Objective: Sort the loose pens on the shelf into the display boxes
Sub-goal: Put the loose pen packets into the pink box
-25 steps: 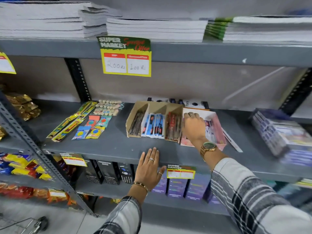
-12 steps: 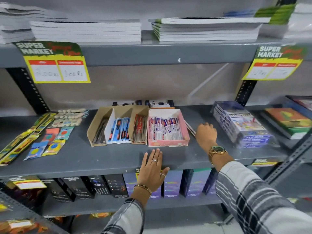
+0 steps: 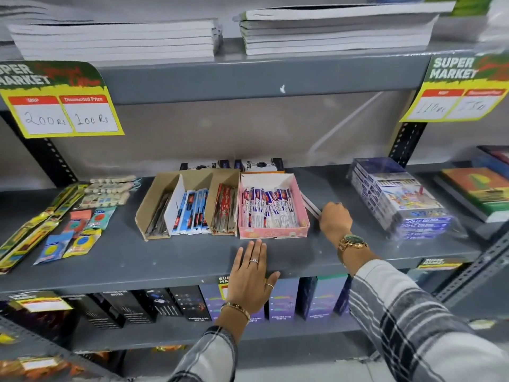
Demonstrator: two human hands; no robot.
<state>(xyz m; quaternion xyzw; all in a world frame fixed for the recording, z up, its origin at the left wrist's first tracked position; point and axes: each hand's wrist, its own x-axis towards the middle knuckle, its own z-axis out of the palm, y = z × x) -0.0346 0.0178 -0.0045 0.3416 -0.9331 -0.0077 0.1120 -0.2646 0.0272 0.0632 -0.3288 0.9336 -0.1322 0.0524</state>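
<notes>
Curling its fingers (image 3: 332, 206) around loose pens (image 3: 311, 204), the right hand (image 3: 334, 219) reaches forward.

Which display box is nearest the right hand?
The pink box, full of white-and-blue pens. It sits just left of the right hand; the brown cardboard box lies beyond it.

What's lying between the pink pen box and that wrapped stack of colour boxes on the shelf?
In the head view, loose pens lie beside the pink box, with the right hand closing on them; bare shelf reaches to the wrapped stack.
</notes>
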